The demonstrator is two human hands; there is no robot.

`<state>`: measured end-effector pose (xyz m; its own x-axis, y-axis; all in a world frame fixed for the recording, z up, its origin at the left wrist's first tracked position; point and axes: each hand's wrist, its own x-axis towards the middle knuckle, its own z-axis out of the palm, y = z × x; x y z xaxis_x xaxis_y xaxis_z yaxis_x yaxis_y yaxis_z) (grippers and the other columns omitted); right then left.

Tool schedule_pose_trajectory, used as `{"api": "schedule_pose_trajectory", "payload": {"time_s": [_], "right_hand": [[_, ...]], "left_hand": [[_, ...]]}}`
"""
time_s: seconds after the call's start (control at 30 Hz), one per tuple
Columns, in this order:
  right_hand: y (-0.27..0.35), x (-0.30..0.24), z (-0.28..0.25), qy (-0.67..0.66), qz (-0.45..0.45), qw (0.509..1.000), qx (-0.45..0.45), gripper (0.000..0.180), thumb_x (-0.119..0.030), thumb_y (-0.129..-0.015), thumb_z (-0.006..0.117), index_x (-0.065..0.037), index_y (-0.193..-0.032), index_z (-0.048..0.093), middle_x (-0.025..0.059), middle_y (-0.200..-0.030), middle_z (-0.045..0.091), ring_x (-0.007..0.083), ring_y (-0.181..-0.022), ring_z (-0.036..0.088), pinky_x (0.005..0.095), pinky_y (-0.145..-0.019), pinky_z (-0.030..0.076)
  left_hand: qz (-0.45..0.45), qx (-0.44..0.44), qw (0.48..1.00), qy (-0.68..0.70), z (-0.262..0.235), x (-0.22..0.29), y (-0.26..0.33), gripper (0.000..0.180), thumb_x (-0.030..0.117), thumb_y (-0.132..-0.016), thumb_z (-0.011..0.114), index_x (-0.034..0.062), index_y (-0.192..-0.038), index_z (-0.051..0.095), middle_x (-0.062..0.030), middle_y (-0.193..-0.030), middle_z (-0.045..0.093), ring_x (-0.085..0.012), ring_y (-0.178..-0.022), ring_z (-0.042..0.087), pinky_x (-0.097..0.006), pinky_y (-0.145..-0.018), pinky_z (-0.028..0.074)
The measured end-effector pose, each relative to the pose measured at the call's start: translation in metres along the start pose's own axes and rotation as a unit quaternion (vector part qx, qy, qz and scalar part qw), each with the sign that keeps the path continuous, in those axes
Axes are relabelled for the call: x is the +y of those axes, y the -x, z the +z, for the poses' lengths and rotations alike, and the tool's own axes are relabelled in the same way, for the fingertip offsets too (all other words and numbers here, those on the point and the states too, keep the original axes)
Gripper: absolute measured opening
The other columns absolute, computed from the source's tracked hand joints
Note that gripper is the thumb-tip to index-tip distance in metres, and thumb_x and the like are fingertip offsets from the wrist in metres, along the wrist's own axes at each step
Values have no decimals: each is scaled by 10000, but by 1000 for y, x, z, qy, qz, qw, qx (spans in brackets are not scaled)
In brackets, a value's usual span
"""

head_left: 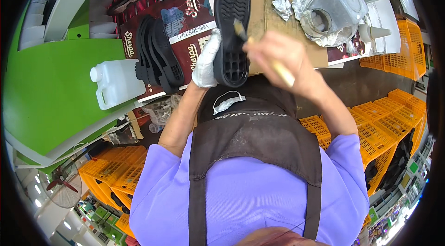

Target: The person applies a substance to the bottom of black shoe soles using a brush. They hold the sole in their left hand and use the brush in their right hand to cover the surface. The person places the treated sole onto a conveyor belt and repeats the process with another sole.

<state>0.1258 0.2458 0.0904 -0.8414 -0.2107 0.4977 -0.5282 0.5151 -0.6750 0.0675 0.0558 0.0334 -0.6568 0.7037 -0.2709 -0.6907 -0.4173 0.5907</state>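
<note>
A black shoe sole (233, 32) is held up over the near edge of the cardboard, its gridded heel end toward me. My left hand (206, 62), in a white glove, grips the sole along its left side. Bare and slightly blurred, my right hand (283, 59) is closed around the pale handle of a brush (278, 68). The brush's bristles are over the middle of the sole; whether they touch it I cannot tell. Several more black soles (160, 56) stand side by side on the printed cardboard to the left.
A clear plastic container (340, 5) lies on its side at the right, with plastic wrap and crumpled foil (282, 6) around it. A white jug (119, 83) rests on the green surface (51, 88) at left. Orange crates (371, 125) stand at right.
</note>
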Motion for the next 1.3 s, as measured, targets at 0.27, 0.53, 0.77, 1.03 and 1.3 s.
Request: {"api": "schedule_pose_trajectory", "payload": {"time_s": [0.27, 0.53, 0.77, 1.03, 1.3], "right_hand": [[-5, -5, -1, -363, 205, 896, -153, 147, -145, -798, 645, -6, -823, 686, 73, -783, 664, 128, -675, 596, 240, -579, 483], [-54, 31, -29, -95, 326, 940, 5, 218, -253, -811, 617, -48, -849, 682, 43, -718, 638, 75, -542, 515, 212, -475, 405], [-25, 34, -9, 96, -89, 989, -62, 205, -53, -756, 613, -53, -961, 619, 77, -787, 558, 234, -725, 576, 310, -622, 485], [-2, -5, -2, -61, -113, 966, -225, 255, -87, -742, 584, -44, -993, 595, 64, -791, 461, 237, -774, 510, 335, -655, 459], [-11, 9, -19, -267, -3, 950, -164, 140, -69, -805, 626, -29, -931, 672, 89, -798, 626, 198, -711, 594, 308, -633, 473]], "left_hand": [[-1, -37, 999, 14, -15, 2, -4, 501, 416, -964, 293, 33, -1242, 457, -146, -1106, 581, -209, -971, 585, -333, -872, 467], [-46, -123, 991, 17, -24, 1, 1, 496, 406, -960, 323, 45, -1291, 401, -159, -1178, 539, -237, -1000, 582, -356, -855, 489], [-25, -128, 986, 102, -14, 2, -4, 528, 441, -956, 296, 51, -1299, 395, -156, -1124, 569, -254, -935, 610, -369, -776, 531], [6, -93, 985, 147, -14, -2, -15, 529, 404, -955, 304, -5, -1258, 447, -179, -1191, 542, -304, -1028, 562, -422, -930, 432], [-9, 7, 996, 86, -9, 1, -11, 618, 543, -932, 252, 34, -1212, 463, -185, -988, 600, -226, -771, 632, -346, -672, 547]]}}
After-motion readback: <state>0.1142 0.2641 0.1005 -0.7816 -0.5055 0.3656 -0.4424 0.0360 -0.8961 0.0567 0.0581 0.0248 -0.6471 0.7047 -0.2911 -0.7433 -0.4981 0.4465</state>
